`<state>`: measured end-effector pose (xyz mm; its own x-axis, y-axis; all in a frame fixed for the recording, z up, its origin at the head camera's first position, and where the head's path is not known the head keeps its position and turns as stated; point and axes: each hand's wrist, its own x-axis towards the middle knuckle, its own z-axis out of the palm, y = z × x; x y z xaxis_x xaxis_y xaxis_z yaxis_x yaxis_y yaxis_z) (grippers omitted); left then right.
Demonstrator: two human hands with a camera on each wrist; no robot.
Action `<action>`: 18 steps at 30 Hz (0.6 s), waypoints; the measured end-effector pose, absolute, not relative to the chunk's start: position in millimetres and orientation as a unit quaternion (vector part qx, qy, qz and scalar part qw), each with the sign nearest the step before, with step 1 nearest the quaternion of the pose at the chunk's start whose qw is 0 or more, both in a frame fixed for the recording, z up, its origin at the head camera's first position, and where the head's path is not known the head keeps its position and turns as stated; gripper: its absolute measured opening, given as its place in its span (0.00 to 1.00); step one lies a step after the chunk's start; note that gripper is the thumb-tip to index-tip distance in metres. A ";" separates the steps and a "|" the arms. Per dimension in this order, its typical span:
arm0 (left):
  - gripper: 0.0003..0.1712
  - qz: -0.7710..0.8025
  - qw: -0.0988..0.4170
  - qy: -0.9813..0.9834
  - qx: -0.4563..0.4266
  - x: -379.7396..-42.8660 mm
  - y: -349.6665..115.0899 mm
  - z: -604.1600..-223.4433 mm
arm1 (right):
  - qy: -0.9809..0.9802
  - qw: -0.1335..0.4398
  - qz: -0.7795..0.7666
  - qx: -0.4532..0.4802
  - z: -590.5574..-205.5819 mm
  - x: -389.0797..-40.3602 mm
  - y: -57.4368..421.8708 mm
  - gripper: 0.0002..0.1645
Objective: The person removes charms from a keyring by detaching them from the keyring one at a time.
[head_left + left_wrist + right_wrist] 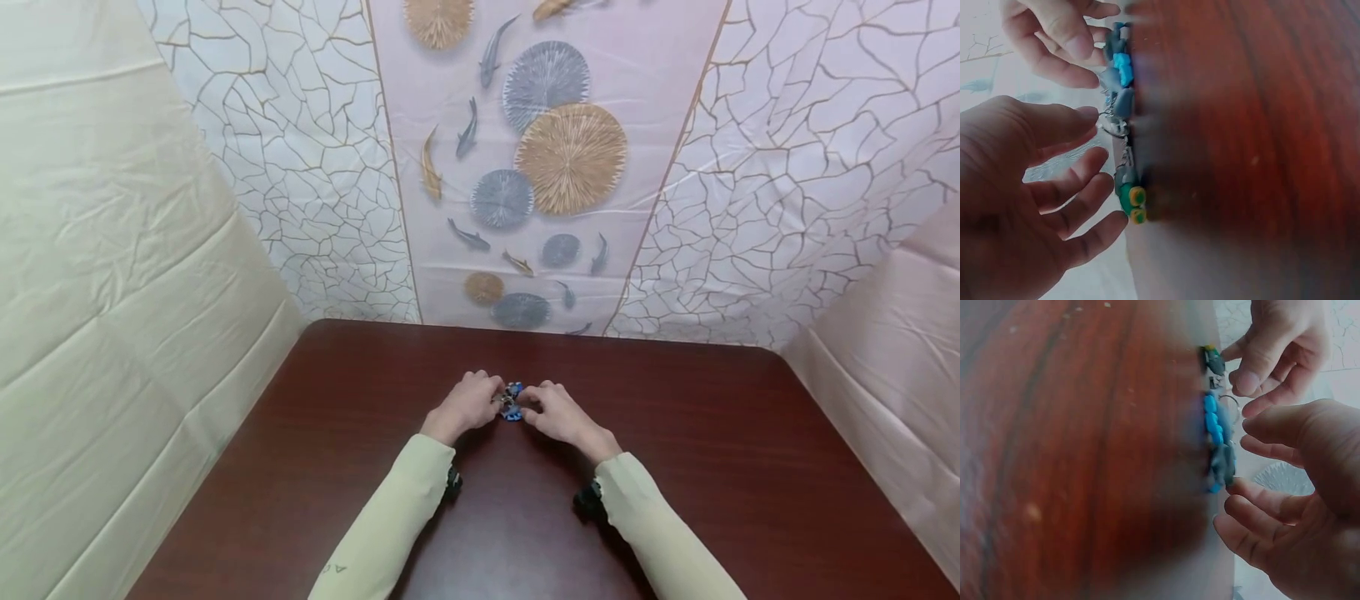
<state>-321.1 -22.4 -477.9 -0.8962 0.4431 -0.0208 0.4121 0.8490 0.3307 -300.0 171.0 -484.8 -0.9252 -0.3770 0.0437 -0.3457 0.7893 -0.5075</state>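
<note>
Left wrist view, lumpy blue charm (1124,69), metal ring (1115,128), grained tabletop (1241,150)

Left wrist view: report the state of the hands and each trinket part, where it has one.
Blue-and-grey lumpy trinket parts: low on the dark red-brown wooden table.
Green charm with yellow discs: on the table, chained to the ring.
Silvery metal ring: open or closed unclear.
Left bare hand: fingers bent, grip unclear.
Right bare hand: fingers bent, grip unclear.

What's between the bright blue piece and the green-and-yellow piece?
A grey piece, a metal ring and a short chain, in the left wrist view.
</note>
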 end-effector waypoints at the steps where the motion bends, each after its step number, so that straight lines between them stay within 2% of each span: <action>1: 0.12 0.151 0.047 0.962 0.221 -320.9 -21.7 -478.7 | 0.946 0.029 -0.260 -0.191 -485.7 -300.6 170.0 0.13; 6: 0.07 0.136 0.037 0.966 0.215 -319.4 -19.6 -481.6 | 0.948 0.023 -0.256 -0.187 -490.2 -303.8 165.1 0.11; 18: 0.05 0.189 0.022 0.958 0.214 -318.0 -18.5 -487.2 | 0.952 0.016 -0.241 -0.187 -492.2 -307.9 157.6 0.05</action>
